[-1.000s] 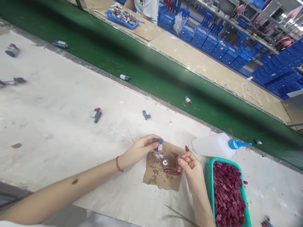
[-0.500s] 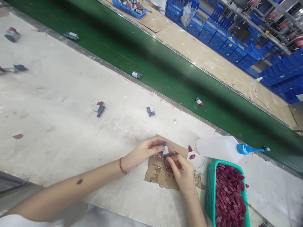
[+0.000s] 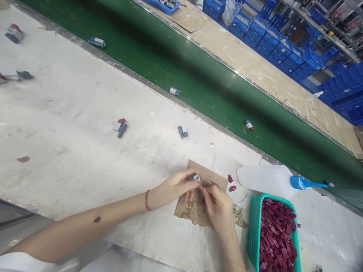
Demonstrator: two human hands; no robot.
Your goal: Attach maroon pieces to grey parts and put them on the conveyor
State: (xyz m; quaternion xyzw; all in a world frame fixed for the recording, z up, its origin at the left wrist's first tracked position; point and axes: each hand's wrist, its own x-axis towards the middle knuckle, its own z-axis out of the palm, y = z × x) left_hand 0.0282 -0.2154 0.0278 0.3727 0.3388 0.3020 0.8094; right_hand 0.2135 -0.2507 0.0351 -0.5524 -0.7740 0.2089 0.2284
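Observation:
My left hand (image 3: 172, 189) is closed around a small grey and blue-grey plastic piece (image 3: 196, 177), holding it above a stained sheet of cardboard (image 3: 188, 215). The fingers of my right hand (image 3: 219, 204) are pinched together close to that piece; whatever sits between their tips is too small and covered to name. Dark red bits lie partly behind my right hand on the cardboard. Just beyond its edge, two small dark red plastic pieces (image 3: 231, 188) rest on the white table (image 3: 85, 151).
A green basket (image 3: 252, 230) full of dark red pieces stands at the right. Behind it lies a white bottle (image 3: 263, 179) with a blue nozzle (image 3: 304, 183). Several assembled grey pieces (image 3: 121, 127) are on the table and the green conveyor belt (image 3: 141, 56). Blue crates (image 3: 269, 41) fill the back.
My left hand has turned the grey piece, so a pale end face shows upward. My right fingertips have come up against it. Pieces on the belt have shifted right in view.

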